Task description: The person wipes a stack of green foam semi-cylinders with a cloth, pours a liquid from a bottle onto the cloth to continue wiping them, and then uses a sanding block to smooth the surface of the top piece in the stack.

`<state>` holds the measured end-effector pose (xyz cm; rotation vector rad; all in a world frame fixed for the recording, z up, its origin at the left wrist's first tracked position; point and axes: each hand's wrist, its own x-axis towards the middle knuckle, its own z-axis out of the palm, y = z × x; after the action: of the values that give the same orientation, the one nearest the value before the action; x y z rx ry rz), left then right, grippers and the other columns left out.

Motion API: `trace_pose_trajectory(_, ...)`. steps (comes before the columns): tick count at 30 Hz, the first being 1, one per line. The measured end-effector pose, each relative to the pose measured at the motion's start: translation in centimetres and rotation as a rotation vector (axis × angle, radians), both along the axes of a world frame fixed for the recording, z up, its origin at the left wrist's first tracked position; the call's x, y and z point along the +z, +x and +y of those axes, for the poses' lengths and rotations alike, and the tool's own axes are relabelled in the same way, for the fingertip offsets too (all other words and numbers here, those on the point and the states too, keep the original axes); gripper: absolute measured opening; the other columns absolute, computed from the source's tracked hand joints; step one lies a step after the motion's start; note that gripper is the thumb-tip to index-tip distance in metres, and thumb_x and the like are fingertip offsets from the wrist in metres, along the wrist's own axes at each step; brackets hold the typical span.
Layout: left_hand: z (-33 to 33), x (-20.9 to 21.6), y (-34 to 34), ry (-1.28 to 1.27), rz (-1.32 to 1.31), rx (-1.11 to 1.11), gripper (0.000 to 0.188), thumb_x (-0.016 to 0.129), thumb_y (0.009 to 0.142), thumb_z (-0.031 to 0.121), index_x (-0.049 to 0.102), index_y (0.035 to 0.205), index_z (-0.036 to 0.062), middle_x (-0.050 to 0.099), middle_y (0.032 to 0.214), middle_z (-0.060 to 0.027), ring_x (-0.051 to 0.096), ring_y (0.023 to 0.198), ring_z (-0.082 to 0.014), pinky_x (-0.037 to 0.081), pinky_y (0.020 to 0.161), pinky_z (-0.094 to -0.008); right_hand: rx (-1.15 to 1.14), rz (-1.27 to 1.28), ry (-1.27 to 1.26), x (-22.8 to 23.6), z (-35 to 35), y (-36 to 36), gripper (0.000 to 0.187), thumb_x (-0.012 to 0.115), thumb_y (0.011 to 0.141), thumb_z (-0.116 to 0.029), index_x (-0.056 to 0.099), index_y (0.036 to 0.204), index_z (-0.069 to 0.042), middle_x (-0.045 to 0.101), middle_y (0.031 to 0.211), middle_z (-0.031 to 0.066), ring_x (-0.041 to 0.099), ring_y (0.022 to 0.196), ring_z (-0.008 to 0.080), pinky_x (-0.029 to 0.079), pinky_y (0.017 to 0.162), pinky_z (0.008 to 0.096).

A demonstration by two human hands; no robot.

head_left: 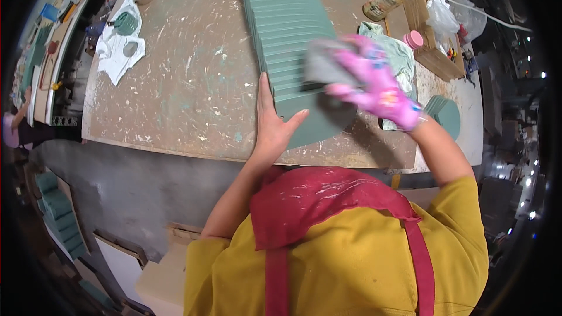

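A long row of overlapping flat green pieces (290, 35) with a rounded near end runs away from me across the worktable. Against its left edge rests my bare left hand (272, 120), fingers stretched along the side and thumb spread over the nearest piece. In a pink patterned glove, my right hand (374, 79) grips a grey block (322, 64) that looks like a sponge or sanding pad. The block is over the right part of the row, smeared by motion; whether it touches the surface I cannot tell.
The paint-spotted table (175, 88) holds a white cloth (120, 52) with a green roll-shaped item at left. On the right are a pale green cloth (398, 52), a bottle (386, 0), a pink lid (413, 39), a wooden box (430, 41) and rounded green pieces (443, 117).
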<state>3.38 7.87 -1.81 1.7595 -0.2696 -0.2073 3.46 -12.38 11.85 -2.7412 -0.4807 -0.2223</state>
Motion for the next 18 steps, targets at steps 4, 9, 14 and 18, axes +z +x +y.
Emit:
trace_pose_trajectory(4, -1.1, 0.1, 0.0, -0.039, -0.022, -0.03, 0.081, 0.072, 0.075, 0.01, 0.023, 0.139, -0.0029, 0.041, 0.135, -0.0201, 0.044, 0.124, -0.0291, 0.038, 0.103, -0.0397, 0.015, -0.021, -0.062, -3.2, -1.9, -3.1, 0.061, 0.056, 0.084, -0.05, 0.05, 0.132, -0.014, 0.051, 0.116, 0.0231, 0.049, 0.109, 0.0375, 0.04, 0.092, 0.0485)
trace_pose_trajectory(9, 0.7, -4.9, -1.1, -0.249, 0.221, -0.246, 0.062, 0.062, 0.087, 0.021, 0.033, 0.138, 0.0002, 0.038, 0.138, -0.0182, 0.036, 0.13, -0.0283, 0.032, 0.107, -0.0412, 0.47, -0.034, 0.076, -4.2, 10.3, 3.0, 0.046, 0.06, 0.086, -0.038, 0.056, 0.125, -0.016, 0.054, 0.115, 0.0179, 0.053, 0.103, 0.0304, 0.042, 0.087, 0.0415)
trace_pose_trajectory(14, -0.3, -0.2, 0.4, 0.032, -0.004, -0.061, 0.094, 0.072, 0.076, 0.007, 0.01, 0.147, 0.001, 0.039, 0.134, -0.0177, 0.047, 0.119, -0.0251, 0.04, 0.099, -0.0349, 0.159, -0.135, 0.367, -1.9, -0.6, 1.6, 0.034, 0.059, 0.086, -0.008, 0.058, 0.12, -0.01, 0.058, 0.105, 0.0141, 0.058, 0.09, 0.0258, 0.05, 0.071, 0.0334)
trace_pose_trajectory(18, -0.6, 0.0, 0.7, -0.085, -0.025, -0.066, 0.098, 0.072, 0.075, 0.005, 0.005, 0.147, 0.001, 0.038, 0.135, -0.0184, 0.046, 0.119, -0.0244, 0.041, 0.097, -0.0347, 0.041, -0.065, 0.056, -0.1, -3.5, 1.4, 0.033, 0.055, 0.09, -0.018, 0.057, 0.119, -0.002, 0.059, 0.104, 0.0167, 0.057, 0.096, 0.0303, 0.047, 0.083, 0.038)
